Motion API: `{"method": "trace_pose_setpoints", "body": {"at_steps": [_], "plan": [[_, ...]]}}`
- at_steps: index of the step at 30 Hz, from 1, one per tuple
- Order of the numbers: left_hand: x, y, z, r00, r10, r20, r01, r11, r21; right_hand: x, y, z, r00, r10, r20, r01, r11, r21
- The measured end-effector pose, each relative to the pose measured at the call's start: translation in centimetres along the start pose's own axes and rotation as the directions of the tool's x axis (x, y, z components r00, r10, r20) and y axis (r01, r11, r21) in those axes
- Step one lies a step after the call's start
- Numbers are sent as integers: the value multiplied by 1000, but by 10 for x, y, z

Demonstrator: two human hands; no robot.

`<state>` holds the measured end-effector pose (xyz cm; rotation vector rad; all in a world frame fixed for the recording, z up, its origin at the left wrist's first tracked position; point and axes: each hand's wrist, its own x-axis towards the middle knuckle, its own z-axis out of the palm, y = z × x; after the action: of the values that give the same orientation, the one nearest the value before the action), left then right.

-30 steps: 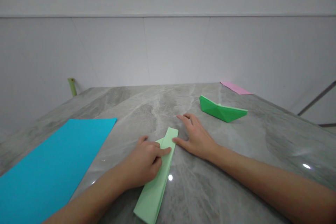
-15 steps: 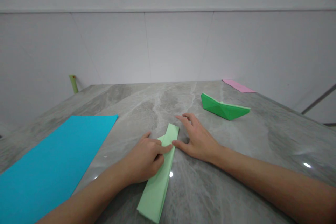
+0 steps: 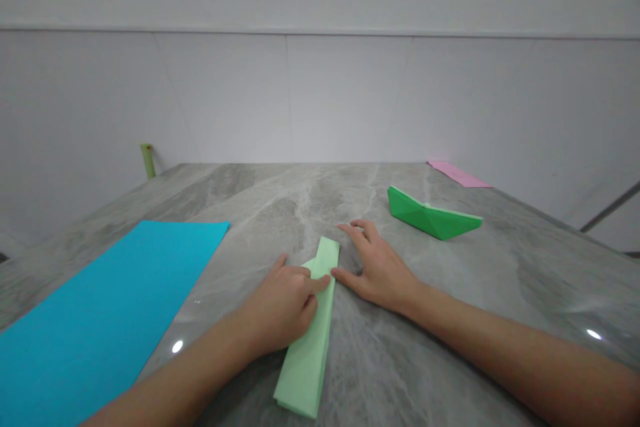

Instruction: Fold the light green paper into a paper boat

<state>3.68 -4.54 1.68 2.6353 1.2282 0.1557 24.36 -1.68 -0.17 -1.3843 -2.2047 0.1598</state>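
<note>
A folded strip of pale green paper (image 3: 305, 363) lies on the table (image 3: 400, 373) in the near middle, its far end leaning to the right; a small flap shows at its left edge. The left hand (image 3: 287, 307) rests over it, one finger stretched right across the strip, the others curled; whether they pinch the paper I cannot tell. The right hand (image 3: 383, 273) is on the right side, its thumb tip at the strip's right edge and its fingers spread away from the thumb. Beyond it, on the right, sits a green paper boat (image 3: 435, 215), with a pink sheet (image 3: 459, 174) at the far right corner. A blue sheet (image 3: 107, 307) lies near left. At the far left, a light green post (image 3: 149, 161) by the wall (image 3: 340, 100) bears a reddish mark near its top, too small to read.
</note>
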Motion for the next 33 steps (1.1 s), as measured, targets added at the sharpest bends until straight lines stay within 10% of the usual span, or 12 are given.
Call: {"method": "trace_pose_setpoints", "body": {"at_steps": [33], "plan": [[9, -7, -4, 998, 58, 22, -58, 998, 9, 6, 3, 6, 999, 3, -32, -3, 1000, -5]]}}
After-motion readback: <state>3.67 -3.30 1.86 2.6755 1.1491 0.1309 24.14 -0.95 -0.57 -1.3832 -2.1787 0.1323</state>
